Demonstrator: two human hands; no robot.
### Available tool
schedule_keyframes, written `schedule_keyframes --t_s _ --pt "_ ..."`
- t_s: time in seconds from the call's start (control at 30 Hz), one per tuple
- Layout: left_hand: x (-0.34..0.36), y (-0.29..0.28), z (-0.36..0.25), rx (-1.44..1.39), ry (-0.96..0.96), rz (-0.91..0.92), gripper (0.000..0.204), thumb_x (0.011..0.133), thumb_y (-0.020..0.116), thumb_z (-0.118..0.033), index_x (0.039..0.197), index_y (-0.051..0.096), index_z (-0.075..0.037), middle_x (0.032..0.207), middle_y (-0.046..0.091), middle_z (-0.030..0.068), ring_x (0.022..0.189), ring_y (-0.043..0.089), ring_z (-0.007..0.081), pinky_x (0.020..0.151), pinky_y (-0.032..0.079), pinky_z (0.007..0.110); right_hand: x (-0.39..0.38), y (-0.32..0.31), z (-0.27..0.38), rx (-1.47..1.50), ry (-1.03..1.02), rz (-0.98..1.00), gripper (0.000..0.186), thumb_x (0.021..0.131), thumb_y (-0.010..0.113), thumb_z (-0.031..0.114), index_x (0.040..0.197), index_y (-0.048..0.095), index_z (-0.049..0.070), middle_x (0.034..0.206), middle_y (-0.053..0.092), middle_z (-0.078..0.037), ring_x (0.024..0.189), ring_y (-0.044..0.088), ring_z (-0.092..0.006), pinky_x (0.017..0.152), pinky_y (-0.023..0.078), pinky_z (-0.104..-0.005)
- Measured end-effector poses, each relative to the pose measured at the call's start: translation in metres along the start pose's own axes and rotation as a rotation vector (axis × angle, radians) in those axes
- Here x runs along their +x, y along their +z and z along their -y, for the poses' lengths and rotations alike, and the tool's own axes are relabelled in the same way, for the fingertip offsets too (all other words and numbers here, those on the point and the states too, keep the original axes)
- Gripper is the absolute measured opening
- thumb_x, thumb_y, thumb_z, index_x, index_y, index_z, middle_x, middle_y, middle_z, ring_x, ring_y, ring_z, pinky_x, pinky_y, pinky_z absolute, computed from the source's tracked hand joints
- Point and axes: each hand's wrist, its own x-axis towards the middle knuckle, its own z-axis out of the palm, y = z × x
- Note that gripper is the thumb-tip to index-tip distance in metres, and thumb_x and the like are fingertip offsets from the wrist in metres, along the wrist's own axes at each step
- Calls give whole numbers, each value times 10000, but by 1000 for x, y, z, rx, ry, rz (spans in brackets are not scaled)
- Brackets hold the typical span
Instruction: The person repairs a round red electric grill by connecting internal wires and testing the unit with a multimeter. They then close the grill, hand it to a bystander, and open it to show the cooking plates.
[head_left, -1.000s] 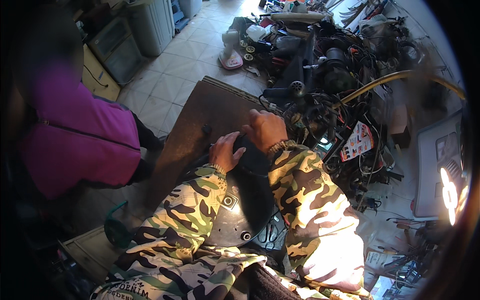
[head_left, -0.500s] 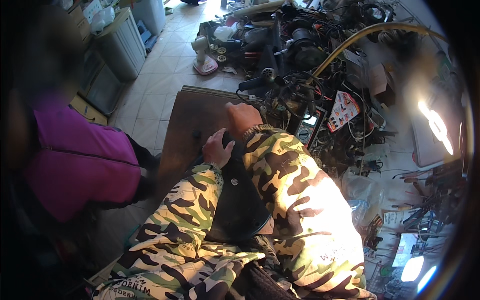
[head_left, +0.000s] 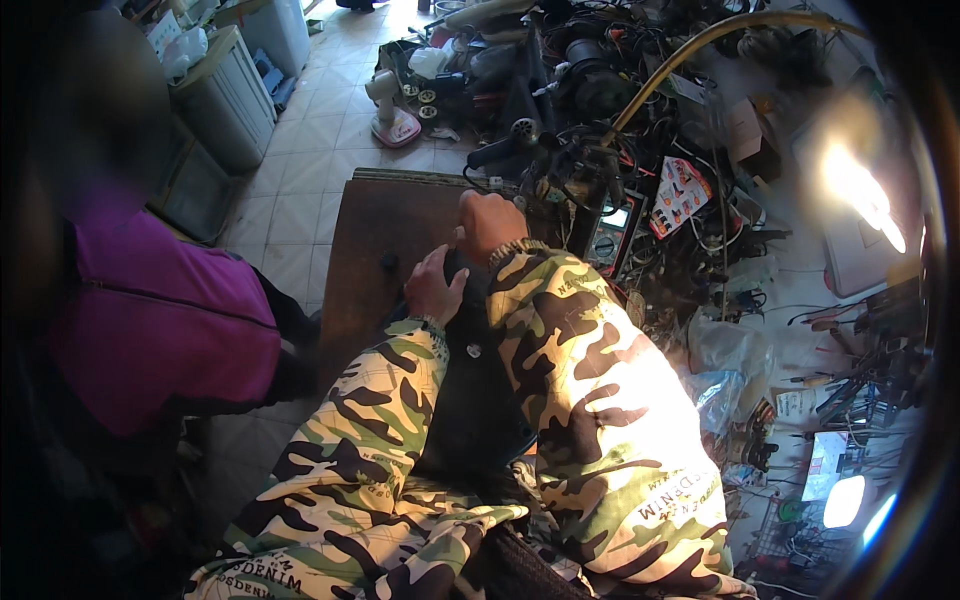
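A black appliance with a broad rounded base and a narrower far end lies on the brown workbench, between my forearms. My left hand is at its narrow end, thumb and fingers on either side of the dark part. Just beyond, my right hand is closed like a fist over the far tip; whatever its fingers grip is hidden. A small, shiny round spot shows on the black surface. To the left of my left hand sits a small black knob-like piece.
A multimeter and a dark handheld tool lie among tangled cables right of the bench. A yellow curved tube arches over the clutter. On the left stands a person in a purple jacket. A small white-and-pink fan is on the tiled floor.
My right fist has turned a little, its thumb side now lower and nearer the left hand. The left hand stays at the black appliance. The whole view has shifted slightly.
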Motion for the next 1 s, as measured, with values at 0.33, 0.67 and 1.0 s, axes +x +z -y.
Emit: schedule_keyframes --t_s 0.33,0.67,1.0 --pt "6 -5 -9 -57 34 11 596 857 790 -286 1375 605 -58 1338 661 181 1245 618 372 1043 501 467 -23 -17 8 53 134 -94 301 879 773 313 991 684 48 937 738 -206 903 721 -416 768 581 -509" --pt "21 -6 38 -436 -78 76 551 931 752 -175 1389 578 77 1339 656 264 1236 655 318 1054 515 405 -369 -20 -155 1253 729 -422 402 956 752 193 1249 646 -61 976 719 -101 795 696 -181 672 541 -294" --pt "-213 -158 -19 112 210 -17 458 802 769 -33 1245 661 5 1361 633 200 1245 594 398 1081 466 463 -688 93 -281 648 846 -525 325 882 753 70 1180 694 -46 1014 759 -192 890 737 -278 769 588 -401"
